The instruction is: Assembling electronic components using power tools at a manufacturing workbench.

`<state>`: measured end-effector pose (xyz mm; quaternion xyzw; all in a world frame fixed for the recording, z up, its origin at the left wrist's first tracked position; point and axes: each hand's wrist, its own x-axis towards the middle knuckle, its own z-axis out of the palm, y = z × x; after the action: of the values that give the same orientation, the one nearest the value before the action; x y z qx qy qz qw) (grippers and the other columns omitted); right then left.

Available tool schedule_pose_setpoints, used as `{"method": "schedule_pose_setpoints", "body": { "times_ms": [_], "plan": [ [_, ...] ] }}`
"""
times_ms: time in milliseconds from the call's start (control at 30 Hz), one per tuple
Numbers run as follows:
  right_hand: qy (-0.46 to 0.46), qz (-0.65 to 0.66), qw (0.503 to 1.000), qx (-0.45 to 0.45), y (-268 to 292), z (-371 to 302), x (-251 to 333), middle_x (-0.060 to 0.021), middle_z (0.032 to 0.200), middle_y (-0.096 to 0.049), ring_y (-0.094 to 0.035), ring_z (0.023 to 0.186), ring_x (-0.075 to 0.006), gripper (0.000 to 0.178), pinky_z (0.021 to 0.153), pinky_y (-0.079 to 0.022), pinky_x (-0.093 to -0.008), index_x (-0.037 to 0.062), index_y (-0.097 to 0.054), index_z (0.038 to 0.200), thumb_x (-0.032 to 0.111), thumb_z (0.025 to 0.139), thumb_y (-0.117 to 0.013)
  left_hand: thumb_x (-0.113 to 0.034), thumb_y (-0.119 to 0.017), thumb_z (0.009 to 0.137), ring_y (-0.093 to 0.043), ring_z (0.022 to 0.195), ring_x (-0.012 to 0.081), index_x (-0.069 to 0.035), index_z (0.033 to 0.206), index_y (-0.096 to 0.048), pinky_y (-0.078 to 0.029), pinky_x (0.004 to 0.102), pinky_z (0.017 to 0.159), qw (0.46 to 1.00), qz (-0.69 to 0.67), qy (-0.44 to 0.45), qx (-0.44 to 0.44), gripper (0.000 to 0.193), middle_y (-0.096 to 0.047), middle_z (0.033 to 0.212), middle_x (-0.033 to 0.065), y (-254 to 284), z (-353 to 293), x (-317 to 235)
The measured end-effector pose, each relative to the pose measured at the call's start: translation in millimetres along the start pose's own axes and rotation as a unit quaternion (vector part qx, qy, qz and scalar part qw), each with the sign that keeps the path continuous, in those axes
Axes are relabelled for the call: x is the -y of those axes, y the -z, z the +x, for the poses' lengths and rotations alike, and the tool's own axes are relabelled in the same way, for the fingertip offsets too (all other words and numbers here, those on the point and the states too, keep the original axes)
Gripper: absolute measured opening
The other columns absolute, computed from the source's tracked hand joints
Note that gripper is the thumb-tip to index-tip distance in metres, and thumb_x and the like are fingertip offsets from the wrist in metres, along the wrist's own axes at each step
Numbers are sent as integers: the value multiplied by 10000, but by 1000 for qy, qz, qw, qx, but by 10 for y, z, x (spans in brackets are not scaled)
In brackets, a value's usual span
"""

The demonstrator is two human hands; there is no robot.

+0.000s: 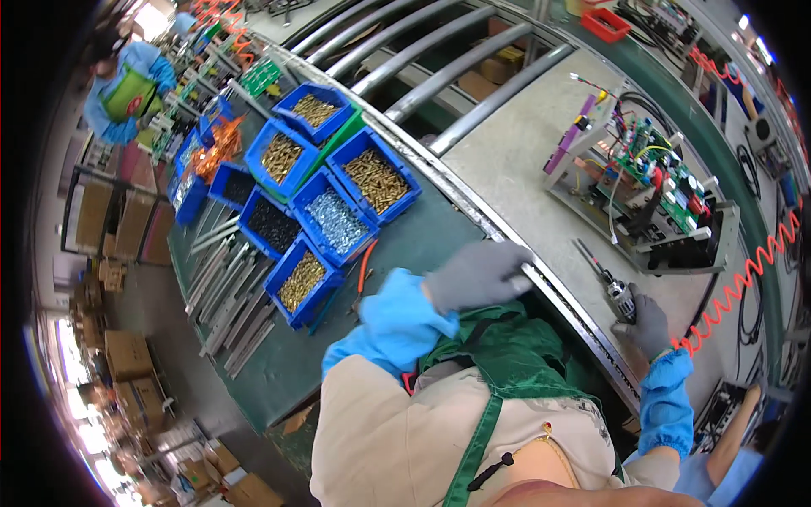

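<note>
My left hand [480, 277], in a grey glove, is over the inner metal rail in front of my green apron. Its fingers point right, loosely spread, and nothing shows in them. On the right, my gloved right hand [647, 329] is closed round the rear of a power screwdriver [621, 297], whose long bit points up and left over the grey work surface. Beyond the tool stands an opened electronic unit [650, 190] in a metal frame, with green circuit boards, coloured wires and a purple strip on its left side. The palm side of both hands is hidden.
Blue bins [342, 221] of brass, silver and black fasteners stand on the green bench [397, 253] at left, beside several metal strips [228, 296]. Metal rollers [460, 76] lie ahead. A red coiled hose [743, 283] hangs at right. Another person [127, 89] works far left.
</note>
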<state>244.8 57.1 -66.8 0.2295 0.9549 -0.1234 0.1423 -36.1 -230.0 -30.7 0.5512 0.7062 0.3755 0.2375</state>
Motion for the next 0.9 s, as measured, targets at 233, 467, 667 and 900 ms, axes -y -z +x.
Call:
{"method": "schedule_pose_setpoints", "body": {
  "times_ms": [233,467,667,900],
  "plan": [
    [-45,397,910,109,-163,-54,164,-122,944,-633,-637,827,-301,815,760,-524,-383,61,-409,1372,185,619,-694,-167,-580,861,-647,918,277,-75,1082,-662,-510,358,813,898,128,275,-319,252,-667,991,119,1311,-676,949],
    [-170,800,558,140,-142,-270,679,-110,761,-596,-600,571,-197,584,514,-543,-347,44,-481,1184,309,681,-616,-217,-582,851,-645,952,290,-159,1137,-660,-507,418,820,786,525,323,-46,302,-677,1025,104,1496,-160,1185],
    [-126,633,764,4,-228,-475,837,-80,818,-565,-571,616,-166,735,545,-515,-305,42,-465,1255,236,588,-706,-167,-538,863,-660,934,308,-140,1049,-663,-529,423,786,794,459,398,6,225,-676,1008,105,1463,-71,1172],
    [-101,709,686,129,143,-602,1125,-72,820,-569,-581,691,-161,888,626,-499,-295,42,-412,1336,165,519,-737,-241,-573,844,-640,1019,289,-151,1089,-662,-513,412,841,816,426,389,37,276,-669,1083,95,1468,-144,1022]
  ]
}}
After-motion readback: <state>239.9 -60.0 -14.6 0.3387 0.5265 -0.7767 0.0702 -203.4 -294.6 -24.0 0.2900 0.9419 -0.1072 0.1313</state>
